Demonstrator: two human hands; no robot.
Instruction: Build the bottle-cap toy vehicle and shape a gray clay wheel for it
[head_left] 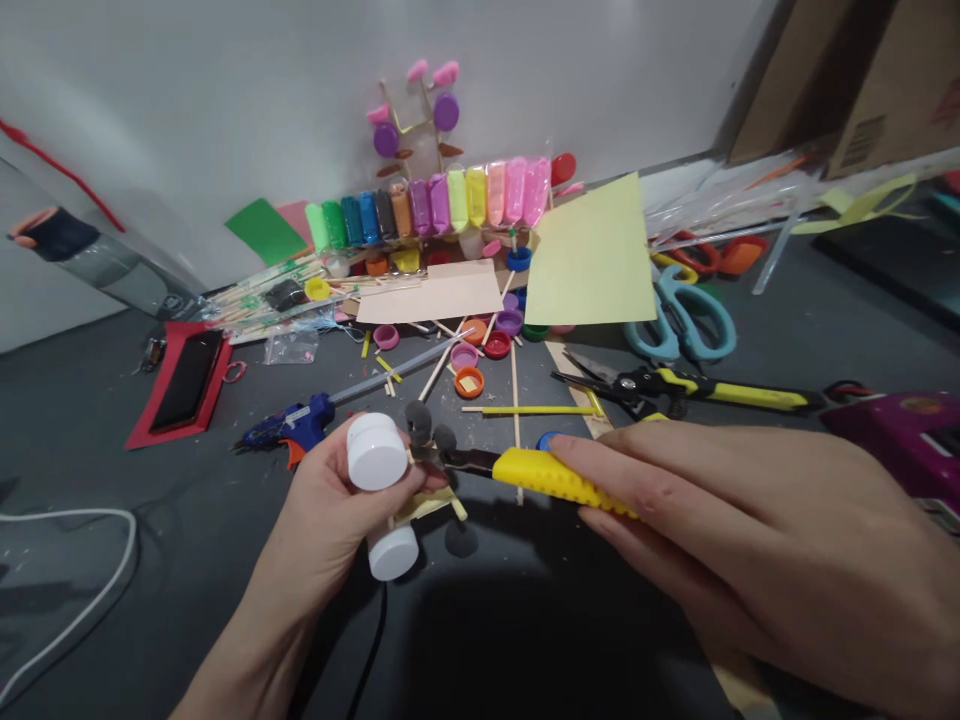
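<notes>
Bare dark table (pixel 525 620) near the body; beyond, bottle caps (pixel 480 352), sticks, glue gun (pixel 289 425), scissors (pixel 679 315).

Two white caps (pixel 376 452), two yellow-handled cutters (pixel 559 477), one blue glue gun (pixel 289 425), one pair of scissors (pixel 679 315).

Light even and fairly bright, coming from above. Pale wall (pixel 225 90) beyond the hands washes out to near white. Soft, broad shadow on the dark worktop (pixel 525 620) just below the hands. Right hand (pixel 765 540) looms large and slightly soft. Strong wide-angle bending toward the edges; the wall line curves. Centre clutter sharp, no hard glare.
</notes>
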